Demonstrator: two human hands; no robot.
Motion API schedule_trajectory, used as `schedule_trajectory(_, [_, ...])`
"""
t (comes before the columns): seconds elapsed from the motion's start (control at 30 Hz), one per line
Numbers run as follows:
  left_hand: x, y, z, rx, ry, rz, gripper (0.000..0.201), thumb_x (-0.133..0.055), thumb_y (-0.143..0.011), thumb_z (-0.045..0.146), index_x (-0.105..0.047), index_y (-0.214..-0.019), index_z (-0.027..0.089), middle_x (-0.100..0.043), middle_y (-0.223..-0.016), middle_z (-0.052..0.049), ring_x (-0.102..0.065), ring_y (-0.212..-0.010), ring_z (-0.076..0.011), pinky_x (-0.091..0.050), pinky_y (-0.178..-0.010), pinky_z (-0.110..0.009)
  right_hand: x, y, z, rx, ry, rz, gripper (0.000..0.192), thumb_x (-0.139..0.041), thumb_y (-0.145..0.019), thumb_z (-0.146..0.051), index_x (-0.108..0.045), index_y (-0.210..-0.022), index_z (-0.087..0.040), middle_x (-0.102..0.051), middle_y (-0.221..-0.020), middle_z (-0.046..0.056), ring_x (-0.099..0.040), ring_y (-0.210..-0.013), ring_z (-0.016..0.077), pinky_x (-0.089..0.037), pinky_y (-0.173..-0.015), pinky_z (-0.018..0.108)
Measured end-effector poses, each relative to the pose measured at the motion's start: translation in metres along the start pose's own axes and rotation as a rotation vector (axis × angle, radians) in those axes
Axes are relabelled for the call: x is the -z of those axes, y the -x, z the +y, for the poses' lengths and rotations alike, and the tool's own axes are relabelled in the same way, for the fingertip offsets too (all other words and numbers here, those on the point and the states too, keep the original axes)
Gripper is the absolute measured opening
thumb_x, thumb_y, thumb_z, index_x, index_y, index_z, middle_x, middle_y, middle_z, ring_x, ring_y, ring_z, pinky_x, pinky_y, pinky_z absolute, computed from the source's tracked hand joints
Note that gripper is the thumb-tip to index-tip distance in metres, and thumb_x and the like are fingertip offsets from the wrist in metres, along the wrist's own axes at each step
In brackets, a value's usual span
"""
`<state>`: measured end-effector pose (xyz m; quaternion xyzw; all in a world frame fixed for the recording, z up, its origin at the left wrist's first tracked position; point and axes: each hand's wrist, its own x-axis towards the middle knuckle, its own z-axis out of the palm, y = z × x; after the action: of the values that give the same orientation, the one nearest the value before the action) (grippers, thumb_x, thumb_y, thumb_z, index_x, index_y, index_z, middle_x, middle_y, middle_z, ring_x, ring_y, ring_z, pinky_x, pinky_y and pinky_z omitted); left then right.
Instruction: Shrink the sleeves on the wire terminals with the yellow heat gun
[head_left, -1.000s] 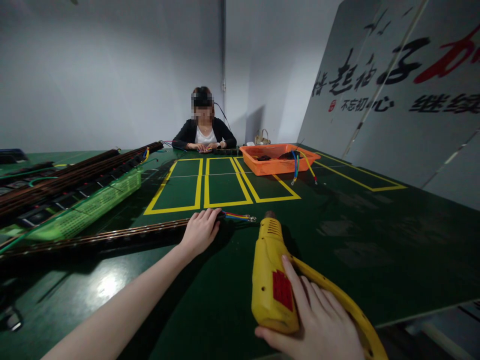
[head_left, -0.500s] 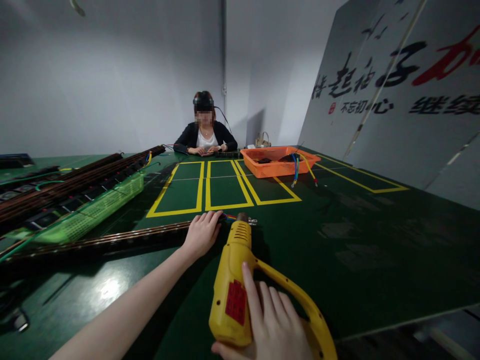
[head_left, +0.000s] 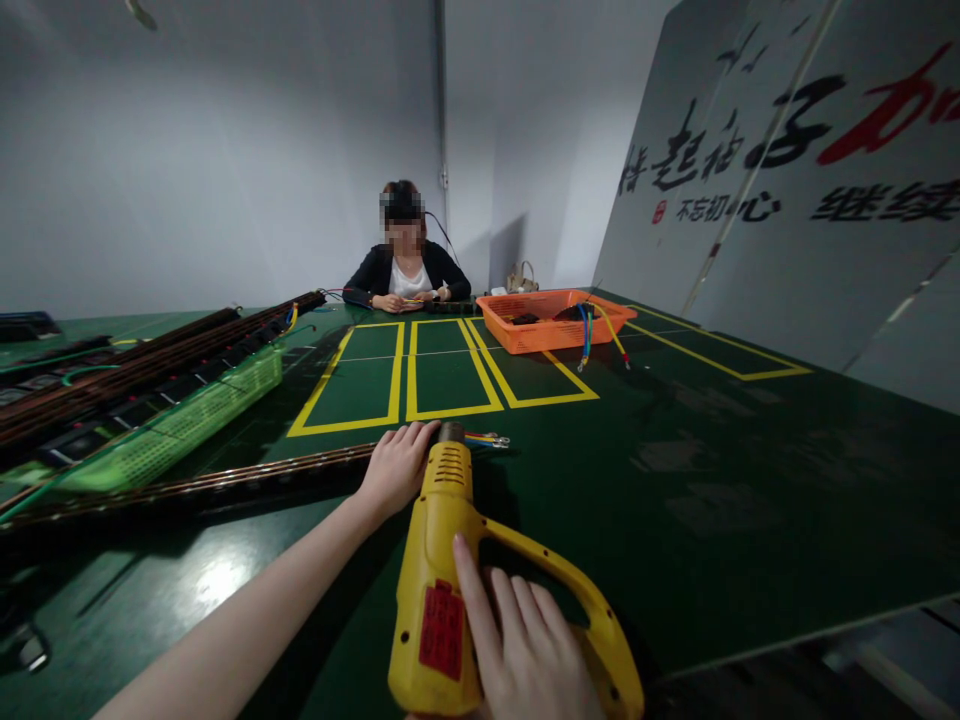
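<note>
My right hand (head_left: 517,655) grips a yellow power tool (head_left: 435,570) by its handle, nose pointing away from me. The nose sits right beside my left hand (head_left: 395,465). That hand presses down on the end of a long dark strip (head_left: 225,485) lying across the green table (head_left: 712,500). Short coloured wires (head_left: 486,438) with metal lugs stick out of the strip's end, just past the tool's nose.
A green basket (head_left: 180,415) with several long dark strips stands at the left. An orange basket (head_left: 551,318) with wires hanging out sits at the far middle. Yellow taped rectangles (head_left: 420,375) mark the table. A person (head_left: 405,265) sits at the far end. Lettered boards (head_left: 787,180) lean on the right.
My right hand has swung the yellow tool leftward, from the right of the wire ends to right beside my left hand. My left hand has stayed on the strip.
</note>
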<state>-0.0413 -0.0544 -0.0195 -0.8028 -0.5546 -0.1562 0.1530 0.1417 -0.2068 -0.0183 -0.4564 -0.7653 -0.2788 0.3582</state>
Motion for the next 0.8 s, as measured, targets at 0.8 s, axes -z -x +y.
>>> schedule_trajectory(0.8, [-0.004,-0.001,-0.001,-0.002,0.013,0.034,0.039,-0.03,-0.096,0.033,-0.04,-0.132,0.022,-0.057,-0.12,-0.007,-0.057,-0.107,-0.0205,-0.043,-0.087,-0.035,0.031,0.025,0.079,0.175,0.186,-0.196,0.114,-0.035,-0.063,-0.089,-0.037,-0.135,-0.001,-0.064,-0.111,0.007,-0.061,-0.088,0.0152,-0.044,-0.077,0.028])
